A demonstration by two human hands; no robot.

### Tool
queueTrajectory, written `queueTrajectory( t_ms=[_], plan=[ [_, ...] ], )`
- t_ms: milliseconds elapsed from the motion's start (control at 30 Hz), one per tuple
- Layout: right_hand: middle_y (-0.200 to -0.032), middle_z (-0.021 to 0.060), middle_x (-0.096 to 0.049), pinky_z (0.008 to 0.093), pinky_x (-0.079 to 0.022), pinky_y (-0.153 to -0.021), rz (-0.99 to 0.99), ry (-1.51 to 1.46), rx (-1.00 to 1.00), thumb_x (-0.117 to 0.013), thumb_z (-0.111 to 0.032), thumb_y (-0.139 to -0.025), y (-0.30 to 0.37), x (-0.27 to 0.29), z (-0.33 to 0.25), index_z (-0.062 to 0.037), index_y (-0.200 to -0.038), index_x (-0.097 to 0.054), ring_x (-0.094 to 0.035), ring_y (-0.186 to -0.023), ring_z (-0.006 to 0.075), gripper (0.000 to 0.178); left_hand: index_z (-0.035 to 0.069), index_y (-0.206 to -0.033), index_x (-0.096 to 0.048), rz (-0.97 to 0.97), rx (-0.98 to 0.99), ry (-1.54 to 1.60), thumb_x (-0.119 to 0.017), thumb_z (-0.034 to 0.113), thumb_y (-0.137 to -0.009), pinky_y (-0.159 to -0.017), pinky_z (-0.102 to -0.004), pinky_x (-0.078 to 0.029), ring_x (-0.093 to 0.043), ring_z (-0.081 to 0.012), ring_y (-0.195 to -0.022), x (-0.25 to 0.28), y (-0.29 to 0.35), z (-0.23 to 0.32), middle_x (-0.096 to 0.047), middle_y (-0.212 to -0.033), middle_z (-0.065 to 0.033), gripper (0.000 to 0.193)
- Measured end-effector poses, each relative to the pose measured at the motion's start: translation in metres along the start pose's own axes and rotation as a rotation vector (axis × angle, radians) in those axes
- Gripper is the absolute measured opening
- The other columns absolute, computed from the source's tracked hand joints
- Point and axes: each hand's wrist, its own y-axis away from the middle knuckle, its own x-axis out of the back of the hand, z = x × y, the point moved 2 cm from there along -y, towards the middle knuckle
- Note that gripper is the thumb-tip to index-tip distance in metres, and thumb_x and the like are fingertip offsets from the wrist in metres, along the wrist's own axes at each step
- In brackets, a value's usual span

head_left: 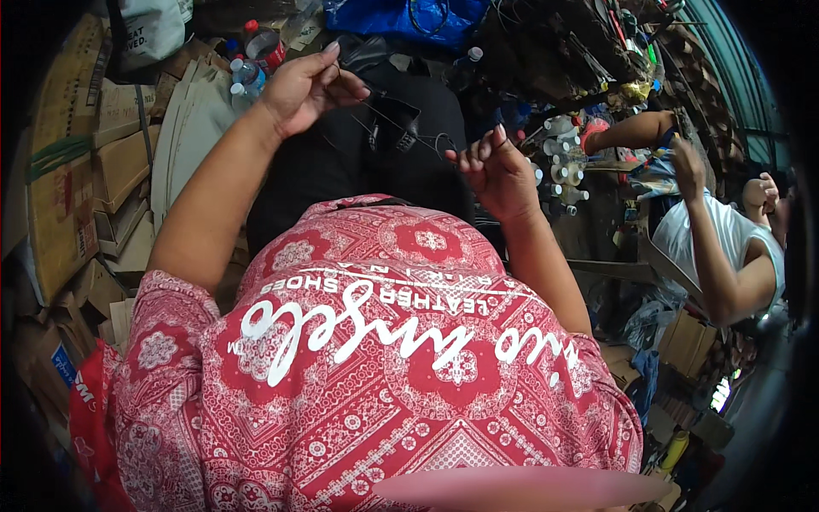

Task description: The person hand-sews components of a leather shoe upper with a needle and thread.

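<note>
A thin dark wire or cord (438,143) stretches between my two hands above my lap, with a small loop near its right end. My left hand (307,92) is raised higher, its fingers curled around the wire's left end. Lower and to the right, my right hand (499,175) pinches the wire beside the loop. Beneath the wire, black trousers (299,183) cover my legs. Between the knees is a dark item with pale markings (406,141); its kind is hard to make out.
Flattened cardboard (72,205) is stacked at the left. Plastic bottles (247,77) stand beyond my left arm, and several more (563,158) lie at right. A blue bag (409,15) sits at the far side. Another person in a white sleeveless top (699,247) sits at right, arms raised.
</note>
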Motion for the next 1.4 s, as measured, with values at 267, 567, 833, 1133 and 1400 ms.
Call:
queueTrajectory(
  t_ms=[267, 567, 833, 1133, 1400],
  plan=[
    [-0.099, 0.016, -0.065, 0.0371, -0.045, -0.09, 0.222, 0.143, -0.018, -0.045, -0.029, -0.096, 0.022, 0.029, -0.006, -0.0005, -0.095, -0.058, -0.062, -0.091, 0.0258, 0.032, 0.003, -0.093, -0.059, 0.235, -0.015, -0.498, -0.046, 0.035, -0.096, -0.085, -0.0345, -0.05, -0.064, -0.0199, -0.089, 0.043, 0.034, 0.004, -0.065, -0.1, -0.0137, 0.035],
    [-0.1, 0.004, -0.064, 0.025, -0.045, -0.08, 0.338, 0.875, -0.167, -0.057, -0.024, -0.091, 0.054, 0.07, -0.027, -0.0016, -0.116, -0.06, -0.059, -0.085, 0.0099, 0.033, 0.006, -0.117, -0.053, 0.315, -0.028, -0.504, -0.045, 0.041, -0.095, -0.078, -0.0312, -0.049, -0.064, -0.0183, -0.089, 0.052, 0.059, 0.018, -0.064, -0.106, -0.0111, 0.042],
    [-0.097, 0.0016, -0.064, 0.0241, -0.043, -0.082, 0.358, 0.967, -0.24, -0.063, -0.016, -0.087, 0.074, 0.086, -0.043, -0.0021, -0.115, -0.06, -0.056, -0.089, 0.0088, 0.032, 0.008, -0.122, -0.054, 0.501, -0.085, -0.653, -0.045, 0.04, -0.096, -0.086, -0.0311, -0.042, -0.061, -0.0153, -0.095, 0.094, 0.085, 0.045, -0.064, -0.112, -0.0089, 0.043],
    [-0.099, 0.0041, -0.065, 0.0251, -0.046, -0.077, 0.365, 0.99, -0.058, -0.063, -0.022, -0.087, 0.027, 0.045, -0.068, -0.0038, -0.112, -0.062, -0.057, -0.087, 0.0101, 0.031, 0.004, -0.105, -0.063, 0.458, -0.283, -1.115, -0.047, 0.023, -0.095, -0.082, -0.027, -0.045, -0.06, -0.0146, -0.092, 0.047, 0.066, 0.022, -0.066, -0.097, -0.0053, 0.026],
    [-0.094, 0.0068, -0.067, 0.0313, -0.049, -0.073, 0.027, 1.512, 0.03, -0.062, -0.036, -0.086, -0.065, -0.04, -0.044, -0.0051, -0.107, -0.064, -0.062, -0.083, 0.017, 0.037, 0.006, -0.094, -0.063, -0.208, -0.322, -1.73, -0.073, 0.021, -0.071, -0.078, -0.0364, -0.047, -0.059, -0.029, -0.09, -0.05, 0.031, -0.048, -0.058, -0.102, -0.0091, 0.03]
  ],
)
